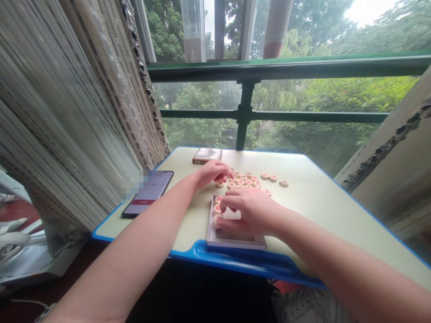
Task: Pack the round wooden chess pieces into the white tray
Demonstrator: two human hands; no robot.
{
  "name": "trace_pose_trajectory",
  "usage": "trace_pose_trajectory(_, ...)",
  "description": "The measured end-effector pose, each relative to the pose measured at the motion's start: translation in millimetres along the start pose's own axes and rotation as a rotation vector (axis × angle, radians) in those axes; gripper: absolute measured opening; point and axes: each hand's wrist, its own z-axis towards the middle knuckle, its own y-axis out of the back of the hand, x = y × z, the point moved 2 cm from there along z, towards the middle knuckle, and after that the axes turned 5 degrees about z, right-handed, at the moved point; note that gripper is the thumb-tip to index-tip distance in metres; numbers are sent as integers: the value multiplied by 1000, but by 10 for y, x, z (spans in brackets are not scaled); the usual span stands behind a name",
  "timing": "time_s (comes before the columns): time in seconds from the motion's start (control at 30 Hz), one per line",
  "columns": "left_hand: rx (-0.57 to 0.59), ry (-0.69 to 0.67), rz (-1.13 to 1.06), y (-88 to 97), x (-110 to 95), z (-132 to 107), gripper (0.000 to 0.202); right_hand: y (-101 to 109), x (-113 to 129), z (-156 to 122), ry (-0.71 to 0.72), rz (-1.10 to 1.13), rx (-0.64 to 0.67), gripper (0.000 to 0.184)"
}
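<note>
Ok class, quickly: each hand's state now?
Left hand: curled by the loose pieces; whether it holds one cannot be told.
Right hand: partly curled over pieces in the open box; grip unclear.

Head view, forward and down, near

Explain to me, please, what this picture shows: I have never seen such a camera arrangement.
There is no robot: a person wears the camera on their head, so we look forward and down at that person's own left hand and right hand. On the pale, blue-edged table lie loose round pieces with characters, many red, a phone and, farther back, a flat box. The left hand is at the loose pieces; the right hand reaches into an open tray, at pieces lined up along one side. Whether either hand grips a piece, I cannot tell.
</note>
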Motion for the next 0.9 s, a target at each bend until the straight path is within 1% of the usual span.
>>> trace_pose_trajectory(0.07, -18, -2, -3, 14, -8, 1, 15, 35, -62, 4, -54, -50, -43, 26)
trace_pose_trajectory(0.17, -11, -2, 10, 13, -32, -10, 15, 80, -195, 17, -198, -158, -85, 31)
trace_pose_trajectory(0.27, 2, 6, 21, -4, -60, -32, 16, 104, -402, 21, -412, -225, -109, 33)
trace_pose_trajectory(0.37, -7, 19, 24, -12, -70, -44, 16, 130, -665, -10, -627, -249, -182, 33)
trace_pose_trajectory(0.43, -16, 22, 25, -7, -65, -42, 16, 140, -833, -47, -738, -221, -181, 28)
trace_pose_trajectory(0.53, -29, 17, 16, 7, -54, -35, 15, 142, -1000, -107, -881, -191, -98, 25)
trace_pose_trajectory(0.63, -35, 14, 25, 11, -56, -38, 14, 135, -1034, -128, -913, -164, -42, 26)
trace_pose_trajectory(0.73, -33, 22, 71, -11, -57, -40, 13, 140, -1030, -121, -896, -160, -49, 28)
trace_pose_trajectory(0.8, -35, 26, 120, -28, -39, -32, 13, 154, -1059, -128, -919, -159, -56, 30)
trace_pose_trajectory(0.87, -67, 11, 233, -30, -6, -16, 13, 175, -1106, -148, -956, -160, -62, 30)
trace_pose_trajectory(0.9, -109, -11, 335, -21, 10, -8, 14, 184, -1125, -158, -957, -159, -65, 30)
